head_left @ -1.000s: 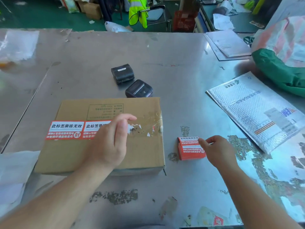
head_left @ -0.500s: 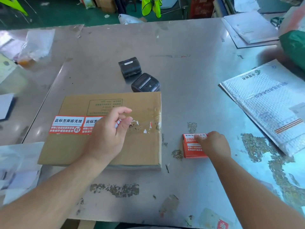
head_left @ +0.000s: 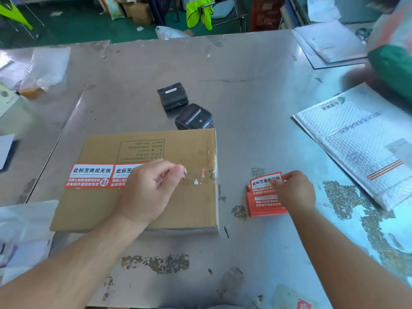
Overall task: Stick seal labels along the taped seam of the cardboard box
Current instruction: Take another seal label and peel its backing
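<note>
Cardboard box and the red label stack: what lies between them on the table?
In the head view, no object lies between the cardboard box and the label stack: only bare metal table with a small brownish scuffed patch.

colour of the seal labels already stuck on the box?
Seal labels are red-orange with a white band of black characters; white text beneath. Head view.

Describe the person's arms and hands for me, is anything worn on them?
The left arm and right arm are bare to the frame edge, no sleeves. The left hand and right hand wear no gloves; no watch, ring or wristband shows.
</note>
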